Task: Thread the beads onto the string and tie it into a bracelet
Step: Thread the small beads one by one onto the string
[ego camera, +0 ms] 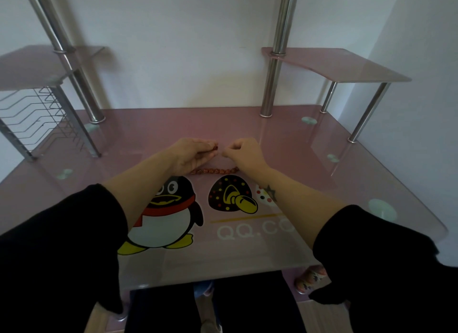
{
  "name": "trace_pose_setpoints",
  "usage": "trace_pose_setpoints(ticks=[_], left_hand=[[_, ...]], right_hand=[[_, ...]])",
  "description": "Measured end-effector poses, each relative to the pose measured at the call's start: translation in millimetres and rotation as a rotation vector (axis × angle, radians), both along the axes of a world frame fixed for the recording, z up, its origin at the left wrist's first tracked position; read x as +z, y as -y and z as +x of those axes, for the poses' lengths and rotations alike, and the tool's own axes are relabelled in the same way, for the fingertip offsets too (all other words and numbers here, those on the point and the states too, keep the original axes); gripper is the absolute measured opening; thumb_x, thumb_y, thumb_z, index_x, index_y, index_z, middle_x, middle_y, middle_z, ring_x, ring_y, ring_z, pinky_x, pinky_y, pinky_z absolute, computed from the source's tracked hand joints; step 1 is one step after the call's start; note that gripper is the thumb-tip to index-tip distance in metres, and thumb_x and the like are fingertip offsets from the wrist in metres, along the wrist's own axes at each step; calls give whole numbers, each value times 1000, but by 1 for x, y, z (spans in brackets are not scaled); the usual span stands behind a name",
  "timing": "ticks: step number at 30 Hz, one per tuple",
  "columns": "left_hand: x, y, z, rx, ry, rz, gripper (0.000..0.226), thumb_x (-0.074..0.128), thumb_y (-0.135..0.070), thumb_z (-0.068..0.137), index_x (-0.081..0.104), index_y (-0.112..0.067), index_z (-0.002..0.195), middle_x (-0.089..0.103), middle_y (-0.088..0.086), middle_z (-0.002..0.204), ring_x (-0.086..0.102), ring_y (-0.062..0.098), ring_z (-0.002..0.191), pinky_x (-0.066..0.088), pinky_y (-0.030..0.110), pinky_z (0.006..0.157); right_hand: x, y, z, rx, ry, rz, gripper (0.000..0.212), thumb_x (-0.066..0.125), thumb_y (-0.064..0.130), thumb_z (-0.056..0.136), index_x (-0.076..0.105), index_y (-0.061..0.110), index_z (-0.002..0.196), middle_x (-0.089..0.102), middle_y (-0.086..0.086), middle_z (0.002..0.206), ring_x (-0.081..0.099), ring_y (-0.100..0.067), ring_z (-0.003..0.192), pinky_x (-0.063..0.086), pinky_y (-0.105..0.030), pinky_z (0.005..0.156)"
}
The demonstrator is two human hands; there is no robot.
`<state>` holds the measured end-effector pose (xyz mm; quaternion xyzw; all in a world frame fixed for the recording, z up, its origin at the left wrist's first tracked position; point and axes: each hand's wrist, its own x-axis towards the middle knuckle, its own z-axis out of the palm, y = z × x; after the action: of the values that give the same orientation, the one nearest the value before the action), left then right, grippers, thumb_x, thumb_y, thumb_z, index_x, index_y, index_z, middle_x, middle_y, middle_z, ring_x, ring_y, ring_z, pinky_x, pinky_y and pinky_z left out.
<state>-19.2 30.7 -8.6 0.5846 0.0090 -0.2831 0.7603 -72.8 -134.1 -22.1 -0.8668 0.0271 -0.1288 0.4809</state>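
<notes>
1. Left hand (195, 154), arm stretched forward, pinches a bead (216, 148) beyond the penguin print (161, 208).
2. Right hand (244, 154) has its fingertips curled together; whether they grip anything cannot be told.
3. The beaded strand (214, 170) lies on the bench (297, 159), just beyond the penguin print.

Pretty sure I'm at home here: pink glass counter (285, 159) with a cartoon penguin (168, 216) printed on it, chrome poles (275, 72), small side shelves (334, 64), a wire CD rack (37, 117), a plain white wall (173, 47), and a patterned slipper (309, 278) underneath.
</notes>
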Motion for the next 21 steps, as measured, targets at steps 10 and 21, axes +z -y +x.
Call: trace_pose_setpoints(ticks=[10, 21], left_hand=[[0, 0, -1, -29, 4, 3, 15, 56, 3, 90, 69, 1, 96, 75, 11, 81, 72, 14, 75, 55, 17, 61], [-2, -1, 1, -40, 25, 23, 14, 61, 3, 87, 71, 1, 96, 74, 13, 87, 72, 16, 78, 56, 19, 63]], right_hand=[[2, -2, -1, 8, -10, 11, 9, 72, 17, 79, 75, 14, 71, 72, 1, 73, 68, -16, 74, 54, -32, 70], [3, -3, -2, 1, 7, 28, 12, 73, 16, 79, 74, 12, 68, 70, -4, 67, 57, -9, 60, 48, -30, 59]])
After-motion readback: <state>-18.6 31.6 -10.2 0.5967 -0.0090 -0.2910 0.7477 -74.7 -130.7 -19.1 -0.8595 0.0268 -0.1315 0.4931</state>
